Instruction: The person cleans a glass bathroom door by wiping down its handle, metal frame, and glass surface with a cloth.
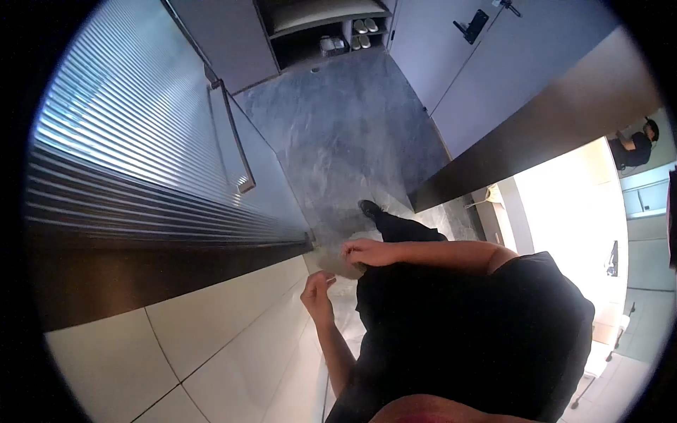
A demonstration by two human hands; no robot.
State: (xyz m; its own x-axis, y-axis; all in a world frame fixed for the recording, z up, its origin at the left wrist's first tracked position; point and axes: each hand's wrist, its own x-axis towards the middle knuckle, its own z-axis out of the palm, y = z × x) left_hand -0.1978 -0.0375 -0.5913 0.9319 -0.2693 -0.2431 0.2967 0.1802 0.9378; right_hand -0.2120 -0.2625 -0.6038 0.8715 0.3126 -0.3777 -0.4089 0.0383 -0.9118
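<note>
Nothing can be made out in the left hand or the right hand; the fingers of both are loosely bent and partly hidden, and whether something small is pinched cannot be told. The hands are held apart before the black shirt, the right by the dark trousers, the left near the pale tiled wall. Beyond them, a black shoe is seen on the grey floor. Little room seems to be left between the ridged glass door and the brown panel, so the elbows are best tucked in and the knuckles held clear of both edges. The door handle, well apart, is touched by neither hand. Farthest off, a shoe shelf and a grey door with a black lock are seen.
</note>
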